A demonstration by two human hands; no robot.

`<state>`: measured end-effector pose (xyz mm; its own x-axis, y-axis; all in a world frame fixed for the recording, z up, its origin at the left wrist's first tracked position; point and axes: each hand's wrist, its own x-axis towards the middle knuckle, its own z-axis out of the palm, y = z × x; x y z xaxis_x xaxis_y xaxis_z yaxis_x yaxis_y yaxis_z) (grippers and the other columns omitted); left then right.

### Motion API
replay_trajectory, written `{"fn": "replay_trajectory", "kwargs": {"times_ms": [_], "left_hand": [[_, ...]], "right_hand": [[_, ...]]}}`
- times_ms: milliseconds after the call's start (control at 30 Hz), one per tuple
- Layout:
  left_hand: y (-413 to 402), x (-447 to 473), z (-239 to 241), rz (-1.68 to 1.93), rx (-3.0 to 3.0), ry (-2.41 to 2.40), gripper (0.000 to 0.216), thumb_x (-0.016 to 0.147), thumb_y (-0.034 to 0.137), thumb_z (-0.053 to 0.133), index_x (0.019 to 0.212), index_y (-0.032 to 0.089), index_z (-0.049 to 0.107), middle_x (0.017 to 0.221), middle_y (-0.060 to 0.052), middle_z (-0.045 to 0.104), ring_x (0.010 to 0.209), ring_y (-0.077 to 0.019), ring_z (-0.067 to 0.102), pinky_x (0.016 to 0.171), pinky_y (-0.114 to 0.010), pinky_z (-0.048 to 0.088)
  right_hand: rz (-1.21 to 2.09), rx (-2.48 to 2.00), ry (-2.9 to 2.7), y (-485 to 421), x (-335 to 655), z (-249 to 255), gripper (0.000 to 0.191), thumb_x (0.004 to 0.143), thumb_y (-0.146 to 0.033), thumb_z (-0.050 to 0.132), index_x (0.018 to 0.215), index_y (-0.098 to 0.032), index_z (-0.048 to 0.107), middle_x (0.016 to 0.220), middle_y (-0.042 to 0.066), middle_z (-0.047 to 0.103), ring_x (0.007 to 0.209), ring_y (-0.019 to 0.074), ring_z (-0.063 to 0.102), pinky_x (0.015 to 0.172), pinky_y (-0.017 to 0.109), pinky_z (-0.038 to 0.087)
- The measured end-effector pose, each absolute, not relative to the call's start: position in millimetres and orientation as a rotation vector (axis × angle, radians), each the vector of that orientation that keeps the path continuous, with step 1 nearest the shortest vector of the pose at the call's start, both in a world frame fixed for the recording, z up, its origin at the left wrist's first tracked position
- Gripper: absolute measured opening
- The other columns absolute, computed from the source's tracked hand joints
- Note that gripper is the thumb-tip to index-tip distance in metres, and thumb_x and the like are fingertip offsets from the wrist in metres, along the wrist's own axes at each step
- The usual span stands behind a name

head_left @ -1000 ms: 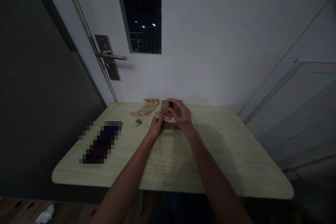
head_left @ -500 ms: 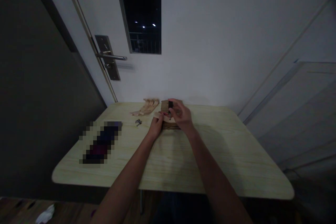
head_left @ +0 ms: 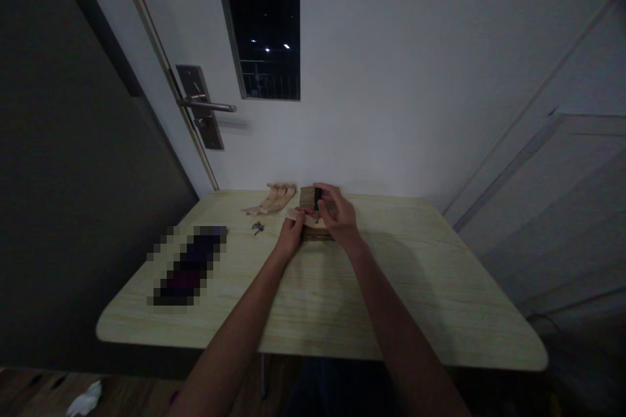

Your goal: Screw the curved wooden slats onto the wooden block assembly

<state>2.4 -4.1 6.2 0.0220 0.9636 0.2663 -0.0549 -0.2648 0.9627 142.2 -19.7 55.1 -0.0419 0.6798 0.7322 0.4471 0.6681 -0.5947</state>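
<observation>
Both my hands are at the far middle of a pale wooden table (head_left: 317,300). My left hand (head_left: 290,234) grips the left end of a stack of wooden pieces (head_left: 313,229), fingers curled over a flat piece. My right hand (head_left: 338,216) is closed round a small dark tool (head_left: 317,199) held upright on top of the stack. A bit of red shows between the hands; I cannot make out what it is.
A bundle of curved wooden slats (head_left: 274,199) lies by the wall left of the hands. Small metal screws (head_left: 257,228) lie beside them. A dark blurred object (head_left: 188,265) lies at the table's left. A door with a lever handle (head_left: 208,105) stands behind.
</observation>
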Motion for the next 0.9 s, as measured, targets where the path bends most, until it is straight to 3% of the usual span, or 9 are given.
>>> {"fn": "replay_trajectory", "kwargs": {"times_ms": [267,433,633,733,900], "left_hand": [[-3.3,2.5,5.5,1.416,1.406,1.038,0.038,0.083,0.055,0.054,0.083,0.018,0.064,0.083,-0.004,0.066,0.084,-0.0192,0.058,0.083,-0.031,0.045],[-1.2,2.5,2.5,1.429,1.440,1.018,0.038,0.083,0.055,0.054,0.083,0.018,0.064,0.086,-0.004,0.068,0.087,-0.0195,0.059,0.086,-0.031,0.045],[-1.6,1.8,2.1,1.404,1.415,1.043,0.039,0.084,0.056,0.054,0.083,0.018,0.065,0.086,-0.004,0.068,0.088,-0.0195,0.060,0.087,-0.031,0.045],[-2.8,1.8,3.6,1.402,1.418,1.027,0.041,0.083,0.057,0.054,0.084,0.018,0.065,0.085,-0.004,0.068,0.088,-0.0200,0.060,0.088,-0.031,0.045],[-2.8,1.8,3.2,1.417,1.417,1.015,0.041,0.084,0.058,0.054,0.084,0.018,0.065,0.085,-0.005,0.068,0.087,-0.0201,0.060,0.088,-0.032,0.045]], "right_hand": [[0.217,-0.939,-1.658,-14.9,143.5,50.9,0.031,0.093,-0.038,0.053,0.121,-0.028,0.059,0.113,0.005,0.068,0.088,0.0189,0.067,0.080,0.034,0.055],[0.137,-0.922,-1.684,-15.6,144.1,54.0,0.028,0.091,-0.038,0.056,0.116,-0.026,0.064,0.108,0.006,0.067,0.094,0.0202,0.063,0.085,0.037,0.053],[0.245,-0.874,-1.701,-16.7,145.2,54.4,0.035,0.096,-0.038,0.045,0.125,-0.025,0.060,0.122,0.007,0.067,0.111,0.0206,0.062,0.098,0.038,0.049],[0.309,-0.879,-1.704,-15.9,145.9,53.0,0.037,0.097,-0.039,0.043,0.128,-0.026,0.059,0.121,0.006,0.068,0.106,0.0201,0.065,0.094,0.036,0.052],[0.290,-0.908,-1.674,-13.5,144.6,50.8,0.035,0.091,-0.040,0.057,0.123,-0.029,0.064,0.117,0.005,0.069,0.093,0.0189,0.067,0.083,0.033,0.056]]}}
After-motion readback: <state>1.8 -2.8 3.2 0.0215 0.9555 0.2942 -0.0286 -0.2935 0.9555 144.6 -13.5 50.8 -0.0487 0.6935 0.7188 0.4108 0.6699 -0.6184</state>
